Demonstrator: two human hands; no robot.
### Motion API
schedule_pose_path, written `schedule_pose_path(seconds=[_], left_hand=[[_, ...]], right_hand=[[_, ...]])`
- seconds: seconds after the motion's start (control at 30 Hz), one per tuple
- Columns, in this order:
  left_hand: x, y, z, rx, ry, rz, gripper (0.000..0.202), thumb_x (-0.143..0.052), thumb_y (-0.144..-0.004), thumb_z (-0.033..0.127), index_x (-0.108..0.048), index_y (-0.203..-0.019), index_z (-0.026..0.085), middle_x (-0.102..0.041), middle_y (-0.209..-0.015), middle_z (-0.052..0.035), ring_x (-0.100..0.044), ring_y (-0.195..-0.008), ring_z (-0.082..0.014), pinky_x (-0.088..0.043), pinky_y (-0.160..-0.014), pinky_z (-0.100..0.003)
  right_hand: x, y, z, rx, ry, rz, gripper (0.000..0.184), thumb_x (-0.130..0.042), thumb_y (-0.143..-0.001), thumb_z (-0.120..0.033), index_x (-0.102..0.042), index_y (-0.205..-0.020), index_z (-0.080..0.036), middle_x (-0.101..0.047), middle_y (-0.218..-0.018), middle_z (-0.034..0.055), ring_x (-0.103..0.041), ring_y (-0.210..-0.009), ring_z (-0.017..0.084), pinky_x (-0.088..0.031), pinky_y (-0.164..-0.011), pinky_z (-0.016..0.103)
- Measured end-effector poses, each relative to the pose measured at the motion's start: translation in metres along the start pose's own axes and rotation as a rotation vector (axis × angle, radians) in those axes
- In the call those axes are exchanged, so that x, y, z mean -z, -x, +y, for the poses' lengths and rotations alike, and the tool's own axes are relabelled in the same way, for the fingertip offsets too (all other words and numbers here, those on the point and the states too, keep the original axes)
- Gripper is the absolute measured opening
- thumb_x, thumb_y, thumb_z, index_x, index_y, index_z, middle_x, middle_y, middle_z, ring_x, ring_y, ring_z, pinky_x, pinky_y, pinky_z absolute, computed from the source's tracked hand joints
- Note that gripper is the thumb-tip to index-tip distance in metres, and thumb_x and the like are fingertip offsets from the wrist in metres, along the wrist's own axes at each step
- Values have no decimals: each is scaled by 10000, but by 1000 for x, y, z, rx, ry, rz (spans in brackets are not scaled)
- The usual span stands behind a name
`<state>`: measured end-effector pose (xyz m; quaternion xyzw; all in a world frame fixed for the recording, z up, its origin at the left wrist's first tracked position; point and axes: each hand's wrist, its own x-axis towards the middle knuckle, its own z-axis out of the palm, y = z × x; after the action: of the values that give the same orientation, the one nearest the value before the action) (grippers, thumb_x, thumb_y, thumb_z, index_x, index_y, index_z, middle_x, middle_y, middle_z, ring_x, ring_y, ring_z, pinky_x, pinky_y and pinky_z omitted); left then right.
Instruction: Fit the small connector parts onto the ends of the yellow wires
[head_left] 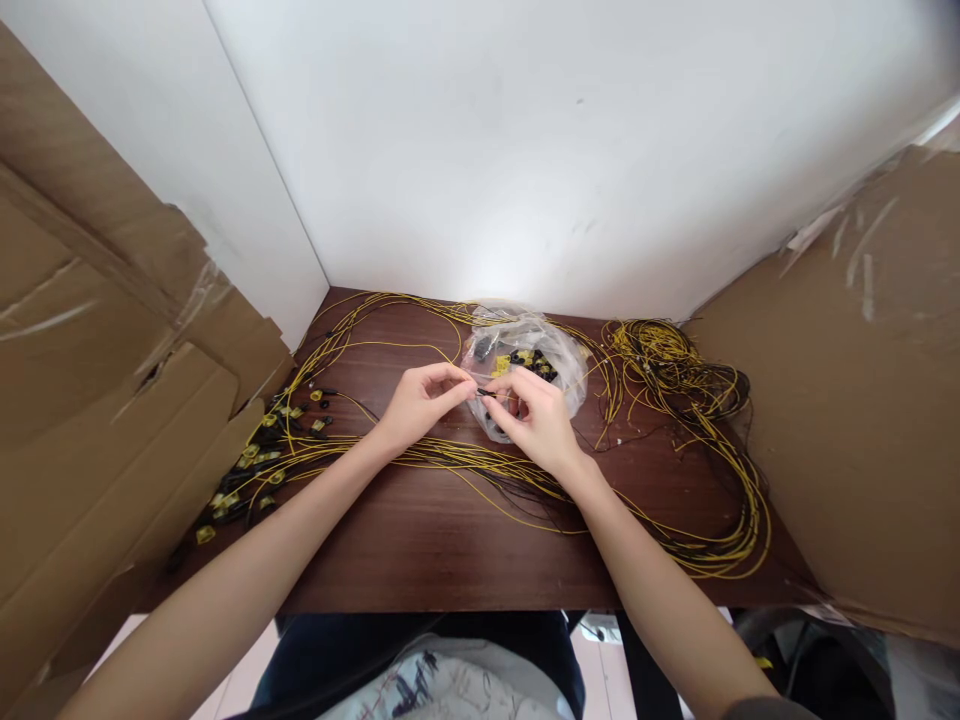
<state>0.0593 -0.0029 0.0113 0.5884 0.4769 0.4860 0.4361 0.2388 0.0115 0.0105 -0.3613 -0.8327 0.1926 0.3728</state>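
Near the middle of the table, my left hand (429,398) and my right hand (534,412) meet fingertip to fingertip. Between them is a small thin black piece (486,393), pinched from both sides; its exact kind is too small to make out. A thin yellow wire runs up to the fingers of my left hand. Just behind and under my hands lies a clear plastic bag (566,365), open at the top. Inside it are several small yellow and black parts (529,362).
Yellow and black wires (480,455) loop across the brown table (450,570), with a tangled coil (660,360) at the right. Several wire ends with black and yellow fittings (251,455) lie at the left. Cardboard (105,400) flanks both sides; a white wall (525,150) stands behind.
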Motion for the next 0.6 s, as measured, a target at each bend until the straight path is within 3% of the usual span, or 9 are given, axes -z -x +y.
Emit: schedule_pose_path(seconds=[0.27,0.6], left_hand=[[-4,3,2,-5,6,-10,174,-654,-737,307,-678,-724,135,-675,-703,-29,-572,-623,-117,-451,-632,-235],[0,1,4,-23,1,93,203,-637,-749,319,-649,-674,131,-652,-664,-28,-561,-619,-116,-451,-633,-236]], right_hand=[[-1,0,-1,6,5,-27,112,-525,-857,-257,-604,-901,-190,-540,-732,1,-463,-561,96,-389,-565,238],[1,0,1,-13,23,2,106,-536,-852,-260,-603,-888,-186,-540,-727,0,-461,-560,97,-381,-557,240]])
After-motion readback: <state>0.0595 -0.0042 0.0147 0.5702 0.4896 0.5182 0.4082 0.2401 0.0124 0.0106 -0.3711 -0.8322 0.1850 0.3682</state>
